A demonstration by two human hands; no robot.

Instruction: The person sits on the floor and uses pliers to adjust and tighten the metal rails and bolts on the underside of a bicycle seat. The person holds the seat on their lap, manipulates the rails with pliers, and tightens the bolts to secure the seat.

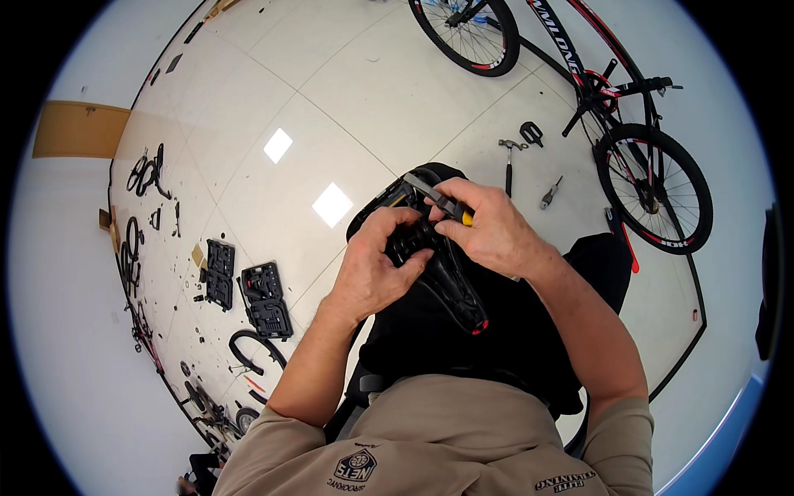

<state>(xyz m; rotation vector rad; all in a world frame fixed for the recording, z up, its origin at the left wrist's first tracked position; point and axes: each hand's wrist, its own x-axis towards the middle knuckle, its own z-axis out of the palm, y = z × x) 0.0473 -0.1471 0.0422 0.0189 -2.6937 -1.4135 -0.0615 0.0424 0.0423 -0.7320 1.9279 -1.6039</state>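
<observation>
While the left grip (pixel 374 269) is grasping a black bicycle saddle (pixel 451 289), which is lying toward its three o'clock on the lap (pixel 525 335), pliers (pixel 440 199) are sitting clasped in the right grip (pixel 494 227), at two o'clock; if the saddle is rolling, they could be slipping leftward.

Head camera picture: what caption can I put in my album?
Left hand holding a black bicycle saddle, right hand gripping a yellow-handled tool, hammer on the floor.

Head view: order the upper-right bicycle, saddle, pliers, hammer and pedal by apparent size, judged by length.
Largest to smallest:
1. Bicycle
2. Saddle
3. Pliers and hammer: unsure; pliers nearer the camera, partly hidden by the right hand
4. Pedal
</observation>
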